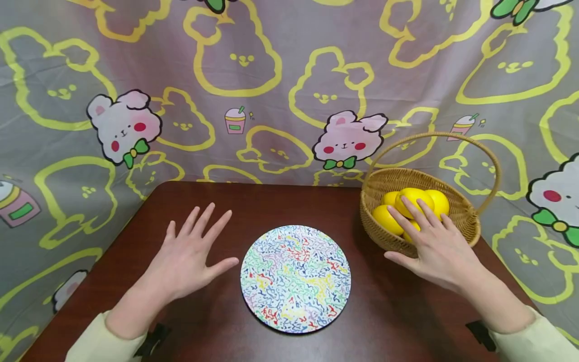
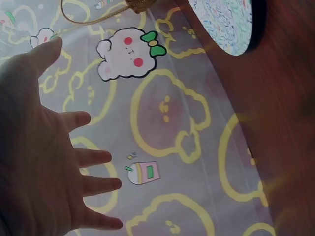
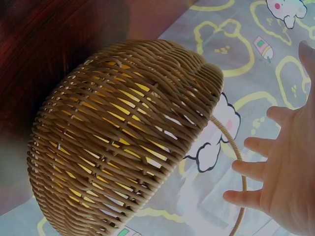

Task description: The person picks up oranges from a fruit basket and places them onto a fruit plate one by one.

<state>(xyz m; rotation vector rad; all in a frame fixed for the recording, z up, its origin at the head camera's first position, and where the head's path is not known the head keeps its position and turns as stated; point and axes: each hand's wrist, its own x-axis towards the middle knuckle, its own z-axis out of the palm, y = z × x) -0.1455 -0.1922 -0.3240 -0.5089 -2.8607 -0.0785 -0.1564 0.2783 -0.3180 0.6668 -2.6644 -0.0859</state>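
My left hand [image 1: 187,261] is held over the left part of the table with its fingers spread, holding nothing. To its right lies a round flat board [image 1: 296,279] covered in multicoloured squiggles. My right hand [image 1: 439,246] also has spread, straight fingers and overlaps the front of a wicker basket [image 1: 377,230] in the head view. Several yellow lemons [image 1: 415,202] sit inside it, some partly hidden behind my fingers. From the right wrist view, the lemons' yellow shows through the basket's weave, with my fingers [image 3: 251,169] beside the arched handle [image 3: 229,137].
The dark brown wooden table [image 1: 217,327] has rounded far corners. A grey cloth [image 1: 271,166] printed with rabbits and yellow outlines hangs behind it and along both sides. The basket stands near the table's far right edge, its tall handle rising above the rim.
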